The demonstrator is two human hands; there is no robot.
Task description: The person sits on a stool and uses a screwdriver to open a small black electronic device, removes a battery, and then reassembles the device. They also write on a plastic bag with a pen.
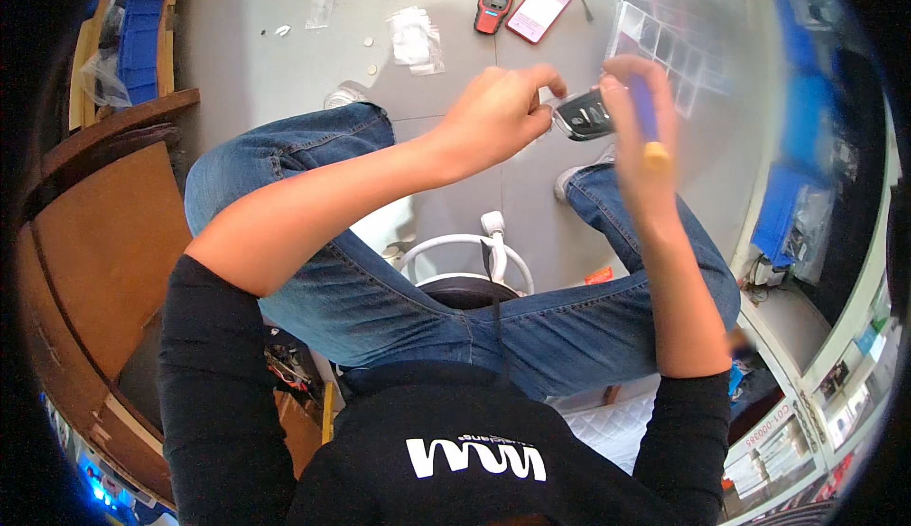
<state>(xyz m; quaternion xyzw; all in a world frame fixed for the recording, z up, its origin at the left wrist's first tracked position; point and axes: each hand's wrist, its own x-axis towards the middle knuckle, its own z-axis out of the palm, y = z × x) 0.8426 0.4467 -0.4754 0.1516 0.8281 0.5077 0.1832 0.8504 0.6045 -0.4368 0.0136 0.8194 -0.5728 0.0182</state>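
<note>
A black car key fob [585,116] with silver-edged buttons is held up between my hands, above the grey work surface. My left hand [493,120] pinches its left end with thumb and fingertips; something thin and clear shows at that end. My right hand [643,132] grips the fob's right end. Against that palm lies a tool with a blue handle and yellow end [656,155], likely a screwdriver. It is smeared by motion, and its tip cannot be made out.
Beyond my hands lie a red handheld device [493,9] with a cable, a phone [540,9] with a lit screen, and small clear bags [414,40]. A clear compartment box [655,40] is at the right. Two small round pieces [370,43] lie left of the bags.
</note>
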